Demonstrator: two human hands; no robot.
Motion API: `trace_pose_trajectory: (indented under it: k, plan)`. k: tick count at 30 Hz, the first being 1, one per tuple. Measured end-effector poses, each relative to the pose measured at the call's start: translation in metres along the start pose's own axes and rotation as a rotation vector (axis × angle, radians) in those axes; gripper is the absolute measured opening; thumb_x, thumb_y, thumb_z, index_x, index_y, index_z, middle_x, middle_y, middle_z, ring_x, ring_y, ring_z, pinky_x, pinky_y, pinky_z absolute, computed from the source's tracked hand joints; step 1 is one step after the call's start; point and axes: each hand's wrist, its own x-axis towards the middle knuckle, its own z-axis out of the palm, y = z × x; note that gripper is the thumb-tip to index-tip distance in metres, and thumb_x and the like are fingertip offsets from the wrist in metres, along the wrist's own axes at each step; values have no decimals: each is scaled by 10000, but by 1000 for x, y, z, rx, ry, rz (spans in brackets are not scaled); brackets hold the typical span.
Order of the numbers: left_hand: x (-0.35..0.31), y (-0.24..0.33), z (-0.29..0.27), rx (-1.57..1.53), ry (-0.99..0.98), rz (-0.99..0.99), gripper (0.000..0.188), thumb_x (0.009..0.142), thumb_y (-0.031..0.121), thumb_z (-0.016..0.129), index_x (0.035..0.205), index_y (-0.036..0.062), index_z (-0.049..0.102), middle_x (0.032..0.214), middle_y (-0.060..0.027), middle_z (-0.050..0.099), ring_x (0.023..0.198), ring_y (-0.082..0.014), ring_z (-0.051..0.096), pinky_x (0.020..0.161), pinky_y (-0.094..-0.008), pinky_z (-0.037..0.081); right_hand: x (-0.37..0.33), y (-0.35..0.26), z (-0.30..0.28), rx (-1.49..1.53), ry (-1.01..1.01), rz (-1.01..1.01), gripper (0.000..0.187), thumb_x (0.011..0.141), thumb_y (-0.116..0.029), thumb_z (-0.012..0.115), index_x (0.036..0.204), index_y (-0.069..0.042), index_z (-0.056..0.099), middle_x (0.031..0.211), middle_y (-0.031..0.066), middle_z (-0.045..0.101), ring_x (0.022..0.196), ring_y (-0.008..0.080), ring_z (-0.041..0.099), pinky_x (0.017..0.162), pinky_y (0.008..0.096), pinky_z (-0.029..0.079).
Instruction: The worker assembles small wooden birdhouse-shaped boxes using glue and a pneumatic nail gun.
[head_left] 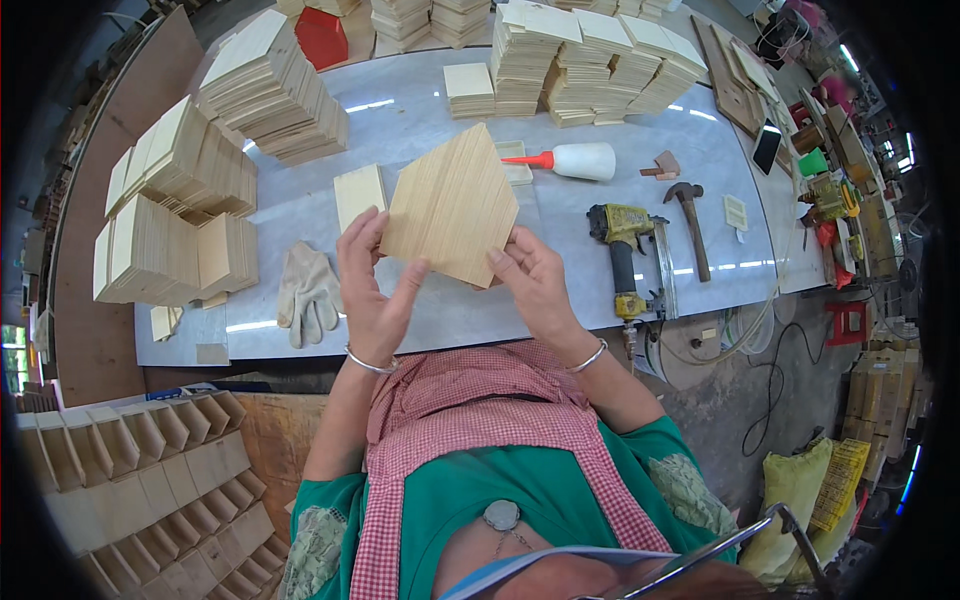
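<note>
Between my two hands I hold up a flat, pale wooden panel (450, 205) with angled corners, tilted above the table. My left hand (378, 285) grips its lower left edge, thumb on the front face. My right hand (535, 280) pinches the lower right corner, its other fingers partly behind the wood. Just behind the panel a white glue bottle (585, 161) with a red nozzle lies on its side, the tip over a small pale tray (518, 165). A small wooden board (359, 193) lies left of the panel.
Stacks of thin wooden pieces (270, 85) stand at the left and along the back (600, 65). A cotton glove (309, 293) rests near my left wrist. To the right lie a yellow-black nail gun (625, 250), a hammer (692, 230) and a phone (767, 147). Assembled wooden boxes (150, 490) fill the lower left.
</note>
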Motion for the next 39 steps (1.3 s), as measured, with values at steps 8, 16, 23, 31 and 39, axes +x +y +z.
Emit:
trace_pose_trajectory:
  k: [8,16,23,31,39]
  plan:
    - [6,-1,-2,-599,45,-415,404,880,54,629,1253,-25,498,1031,-67,592,915,-98,557,799,-239,484,8,-3,-13,-19,48,78,241,945,-142,570,1084,54,580,912,62,656,777,91,604,679,236,510]
    - [5,-17,4,-572,23,-464,335,891,78,624,1202,-27,556,955,-41,636,810,-85,544,687,-234,447,18,-3,-23,-81,87,47,224,908,-162,635,1011,37,625,839,36,647,734,72,589,635,225,489]
    - [12,-14,8,-597,42,-418,308,913,53,570,1208,-31,546,966,-39,625,778,-74,535,646,-210,439,22,-5,-21,8,61,-4,300,927,-237,615,1041,40,628,901,43,644,798,92,593,710,241,490]
    - [2,-9,30,-1350,-172,-810,337,890,18,510,1221,-41,484,889,-84,586,675,-80,490,591,-166,404,38,11,7,-11,70,-39,356,913,-286,636,1072,33,631,884,42,618,769,93,553,697,243,465]
    - [-7,-2,24,-1068,-252,-807,239,887,6,527,1119,-44,552,987,-118,637,807,-135,606,690,-232,475,35,-2,-12,95,12,172,200,909,-187,633,864,8,644,741,-4,605,661,60,539,592,232,457]
